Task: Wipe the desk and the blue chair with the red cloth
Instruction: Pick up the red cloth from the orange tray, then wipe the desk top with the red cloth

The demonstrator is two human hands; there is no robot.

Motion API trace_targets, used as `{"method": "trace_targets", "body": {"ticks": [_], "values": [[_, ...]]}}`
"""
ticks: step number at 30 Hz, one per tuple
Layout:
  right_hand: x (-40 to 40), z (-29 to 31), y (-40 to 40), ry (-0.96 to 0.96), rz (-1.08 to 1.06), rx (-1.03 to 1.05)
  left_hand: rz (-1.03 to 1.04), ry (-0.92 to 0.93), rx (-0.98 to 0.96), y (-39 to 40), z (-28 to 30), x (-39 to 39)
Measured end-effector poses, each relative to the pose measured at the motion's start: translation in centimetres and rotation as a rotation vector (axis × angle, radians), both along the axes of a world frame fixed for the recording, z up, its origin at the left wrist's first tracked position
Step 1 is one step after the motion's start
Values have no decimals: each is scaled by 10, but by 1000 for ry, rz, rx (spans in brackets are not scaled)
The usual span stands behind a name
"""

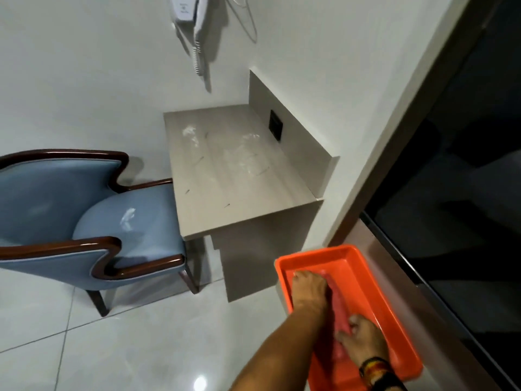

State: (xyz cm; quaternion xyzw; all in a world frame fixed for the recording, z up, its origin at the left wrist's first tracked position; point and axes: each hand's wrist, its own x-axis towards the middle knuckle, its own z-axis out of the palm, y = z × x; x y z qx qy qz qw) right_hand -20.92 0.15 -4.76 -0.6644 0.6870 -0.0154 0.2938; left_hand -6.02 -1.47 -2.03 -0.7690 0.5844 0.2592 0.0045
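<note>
The red cloth [339, 309] lies bunched lengthwise inside an orange tray [375, 280] at the lower right. My left hand [308, 289] presses on the cloth's far end, and my right hand [362, 338] grips its near end. The beige desk [239, 187] stands against the wall ahead, with white smears and small dark specks on its top. The blue chair [84, 210] with dark wood trim sits to the left, its seat tucked partly under the desk and marked by a white smear.
A wall-mounted hair dryer [191, 12] with a coiled cord hangs above the desk. A black socket [275, 126] sits in the desk's side panel. A dark glass door [465, 179] runs along the right. Glossy white floor tiles [141, 334] spread below.
</note>
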Motion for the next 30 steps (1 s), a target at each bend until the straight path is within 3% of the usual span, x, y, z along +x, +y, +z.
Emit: {"method": "trace_targets", "body": {"ticks": [5,9,14,19,21,22,25,27,30], "values": [[-1,3,2,-224,-195,-33,-48,141,-49,3,12,22],[27,38,-7,-535,-332,-60,122,481,-158,-5,48,72],[134,99,-37,-776,-263,-50,372,790,-307,-33,85,186],[266,108,-65,-975,-304,116,469,910,-461,-65,95,300],[305,99,-82,-933,-308,219,458,852,-482,-79,93,338],[323,89,-93,-816,-258,208,441,717,-471,-86,88,357],[368,52,-121,-364,19,-103,409,214,-484,-83,46,401],[406,23,-134,-245,181,-264,372,74,-492,-70,2,417],[451,-18,-143,-66,366,-327,263,-5,-433,-49,-57,418]]}}
